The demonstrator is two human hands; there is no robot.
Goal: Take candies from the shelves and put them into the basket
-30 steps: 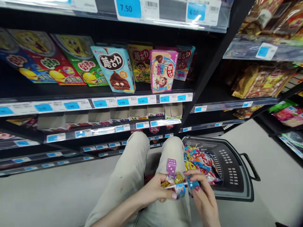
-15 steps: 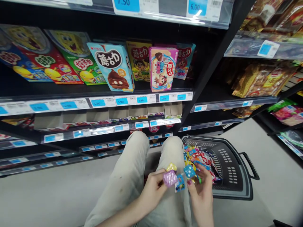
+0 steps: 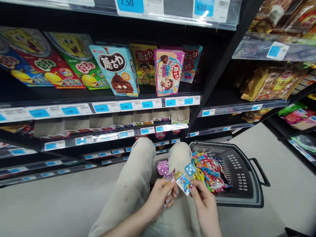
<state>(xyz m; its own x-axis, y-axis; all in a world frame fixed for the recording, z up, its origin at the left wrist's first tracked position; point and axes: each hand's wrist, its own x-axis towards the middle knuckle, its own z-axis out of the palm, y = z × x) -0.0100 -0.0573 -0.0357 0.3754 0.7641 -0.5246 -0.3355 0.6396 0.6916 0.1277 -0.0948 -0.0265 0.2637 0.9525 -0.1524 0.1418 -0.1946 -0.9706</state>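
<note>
Above my knees, my left hand (image 3: 161, 194) is closed around the lower ends of dice-shaped candies. A purple dice-shaped candy (image 3: 163, 167) sticks up from it, and a yellow one (image 3: 177, 175) shows just behind the fingers. My right hand (image 3: 203, 197) pinches the corner of a small blue printed packet (image 3: 184, 184) between thumb and finger. A blue dice-shaped candy (image 3: 190, 169) stands just above that packet. Whether they are joined is hard to tell.
At my right sits a dark shopping basket (image 3: 254, 184) holding many colourful sweet packets (image 3: 213, 171). Ahead, shelves carry a light-blue snack box (image 3: 117, 70), a pink box (image 3: 169, 72) and a row of cardboard trays (image 3: 161, 114). Bagged snacks (image 3: 271, 82) lie on the right shelf.
The purple candy has swung upward and left in my left hand. My right hand has moved from the blue candy down to the printed packet, and the two hands are closer together.
</note>
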